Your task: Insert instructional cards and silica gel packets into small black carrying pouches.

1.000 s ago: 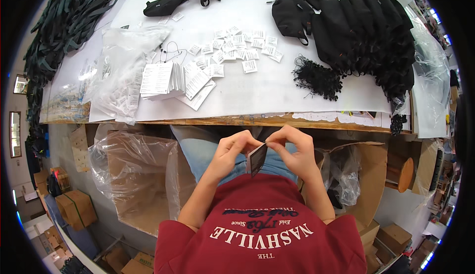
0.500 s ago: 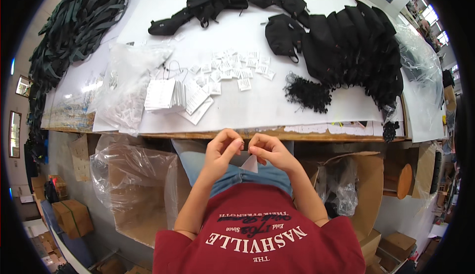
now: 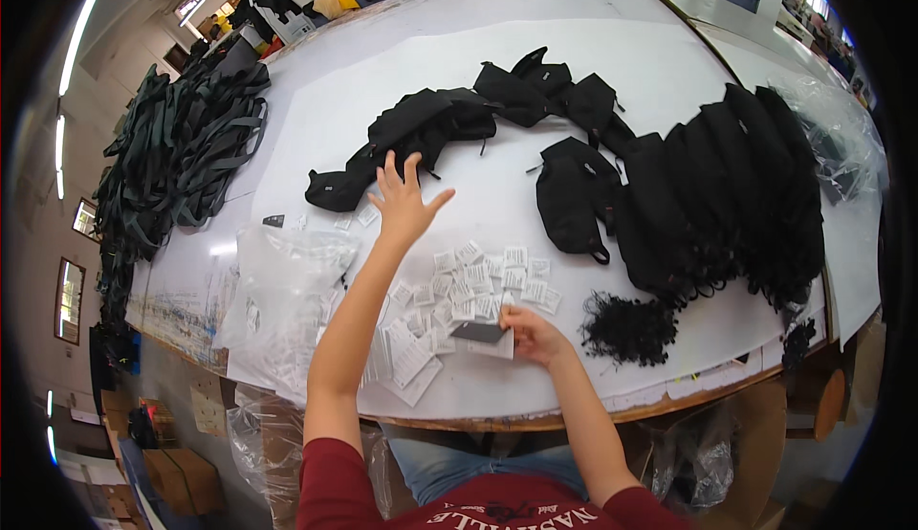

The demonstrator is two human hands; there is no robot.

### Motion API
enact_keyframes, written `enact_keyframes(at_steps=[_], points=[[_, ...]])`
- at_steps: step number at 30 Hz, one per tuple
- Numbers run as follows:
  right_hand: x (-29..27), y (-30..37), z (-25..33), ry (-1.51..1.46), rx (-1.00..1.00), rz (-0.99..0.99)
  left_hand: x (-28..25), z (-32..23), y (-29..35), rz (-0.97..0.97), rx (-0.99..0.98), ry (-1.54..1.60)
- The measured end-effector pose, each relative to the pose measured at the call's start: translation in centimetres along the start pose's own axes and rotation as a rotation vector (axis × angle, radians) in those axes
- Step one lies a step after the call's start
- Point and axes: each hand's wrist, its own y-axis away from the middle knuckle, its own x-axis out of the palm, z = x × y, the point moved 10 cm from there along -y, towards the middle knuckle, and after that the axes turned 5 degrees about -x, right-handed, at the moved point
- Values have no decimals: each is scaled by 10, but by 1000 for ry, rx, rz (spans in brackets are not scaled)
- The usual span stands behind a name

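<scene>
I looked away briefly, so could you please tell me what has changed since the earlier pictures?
The left hand has let go of the dark card and moved forward, open, toward the black bags. The right hand has carried the card forward to the white labels. The bags and black cord heap stayed put.

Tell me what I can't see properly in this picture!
All in the head view:
- White paper stack: partly hidden behind the left forearm.
- Grey card: the right hand covers one end, and its underside faces away.
- Left hand: from this angle, I can't tell whether its fingers touch the black bags.
- White labels: print too small to read.
- Jeans: mostly hidden by the table and red shirt.
</scene>
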Motion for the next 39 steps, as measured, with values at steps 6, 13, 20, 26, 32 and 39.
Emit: enact_keyframes(at_steps=[6, 13, 20, 26, 32, 39], points=[[6, 3, -8, -38, 202, -14, 84, 52, -128, 186, -460, -30], [2, 3, -15, -152, 236, -22, 106, 57, -147, -171, -353, -165], [5, 6, -17, -106, 197, 23, 33, 57, -113, -318, -184, 259], [-2, 4, 1, 20, -13, -58, -58, -43, 30, -198, 42, 601], [27, 72, -32, 221, 56, 61, -47, -84, 188, -119, 133, 378], [15, 226, -62, 6, -200, -131, -31, -89, 250, 133, 174, 689]])
